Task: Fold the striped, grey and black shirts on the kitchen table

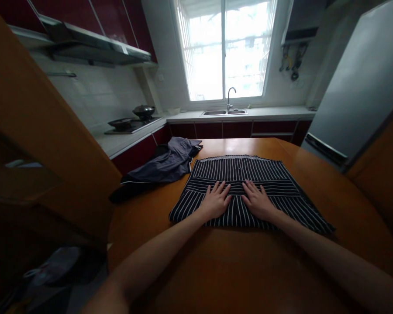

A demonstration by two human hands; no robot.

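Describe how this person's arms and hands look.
The left arm and right arm are bare, with no sleeves in view. The left grip and right grip are ungloved hands, without visible rings, bracelets or markings.

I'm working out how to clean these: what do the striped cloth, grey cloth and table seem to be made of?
Striped cloth: matt fabric, perhaps cotton; it lies flat without shine, but the fibre can't be told.
Grey cloth: soft fabric, since it slumps in loose folds; fibre unclear.
Table: probably varnished wood or veneer; orange-brown, with window glare at its far edge.
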